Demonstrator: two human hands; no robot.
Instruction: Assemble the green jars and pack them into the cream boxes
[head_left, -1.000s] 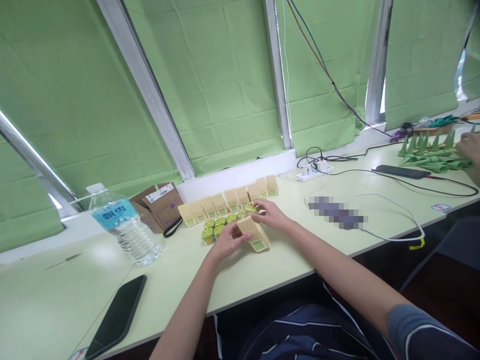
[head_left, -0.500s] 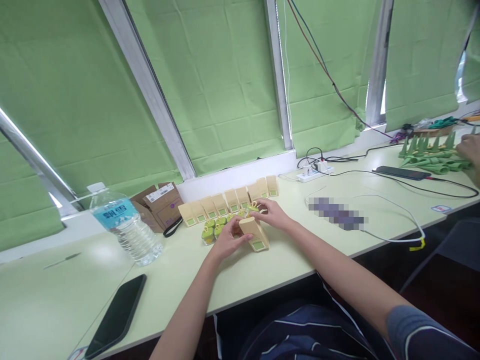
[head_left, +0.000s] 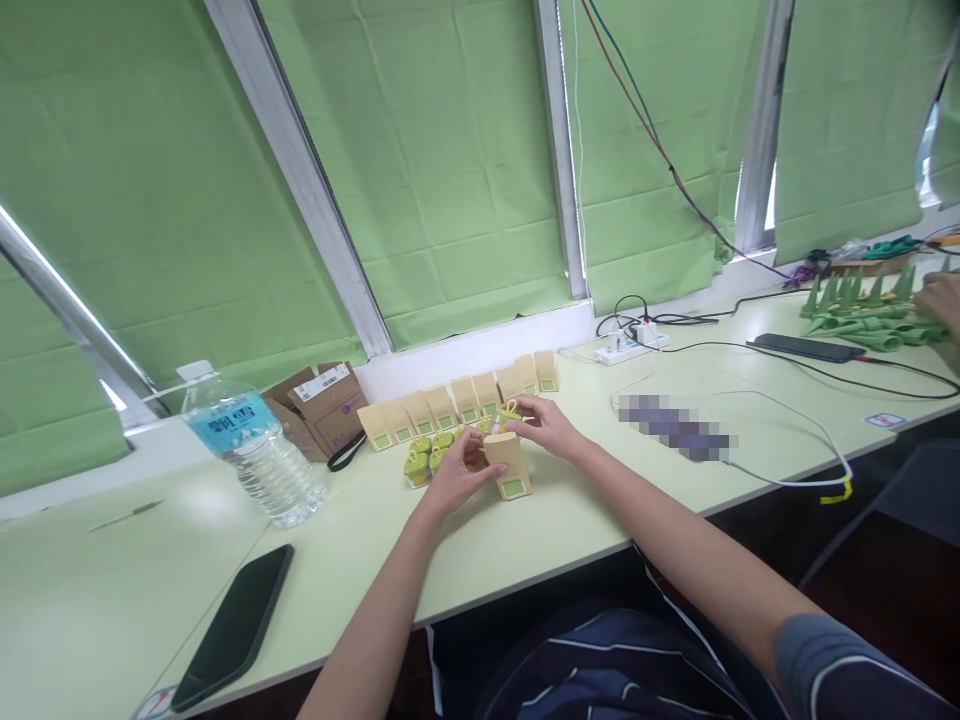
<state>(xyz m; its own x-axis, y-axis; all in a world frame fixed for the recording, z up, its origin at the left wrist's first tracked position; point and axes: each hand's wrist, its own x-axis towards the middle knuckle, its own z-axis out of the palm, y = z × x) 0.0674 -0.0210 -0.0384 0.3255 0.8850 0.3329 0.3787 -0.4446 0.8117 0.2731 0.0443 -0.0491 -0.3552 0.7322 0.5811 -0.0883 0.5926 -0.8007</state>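
Note:
My left hand (head_left: 459,475) grips a small tan paper bag (head_left: 511,472) with a green label near its bottom, close to upright on the table. My right hand (head_left: 551,428) pinches a small clear jar (head_left: 507,416) with a green lid and a yellow loop, held at the bag's top edge. Whether the jar touches the bag I cannot tell. Several more green-lidded jars (head_left: 418,467) stand just left of and behind my left hand. Behind them, a row of similar tan bags (head_left: 441,405) stands along the wall.
A water bottle (head_left: 251,450) and a cardboard box (head_left: 326,415) stand to the left, with a black phone (head_left: 236,630) nearer me. A power strip (head_left: 626,347) with cables lies at the back. At far right, another person's hand (head_left: 939,298) is beside green cones (head_left: 855,290).
The tan bag has turned more upright and its bottom has shifted slightly left. The jar in my right hand has tilted over the bag's top.

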